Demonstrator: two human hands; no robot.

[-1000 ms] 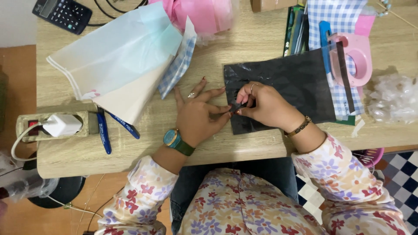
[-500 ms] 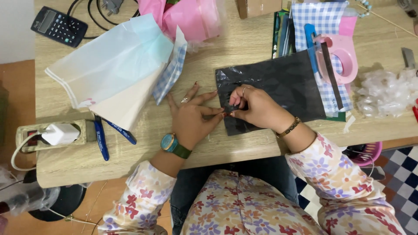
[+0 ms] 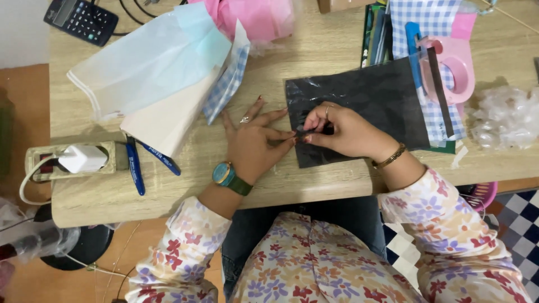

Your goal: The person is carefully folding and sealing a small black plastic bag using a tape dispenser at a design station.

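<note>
Your wooden desk (image 3: 314,179) was crowded, with pale blue and white fabric (image 3: 151,73) at the left and a pink tape dispenser (image 3: 452,62) at the right. The dark plastic-wrapped sheet (image 3: 365,106) lay flat before you, having slid slightly toward the middle of the view over the last second (the camera shifted too). Your left hand (image 3: 252,140) rested spread at its left edge. Your right hand (image 3: 342,132) pinched something small there, possibly the wrapper's flap; too small to tell.
</note>
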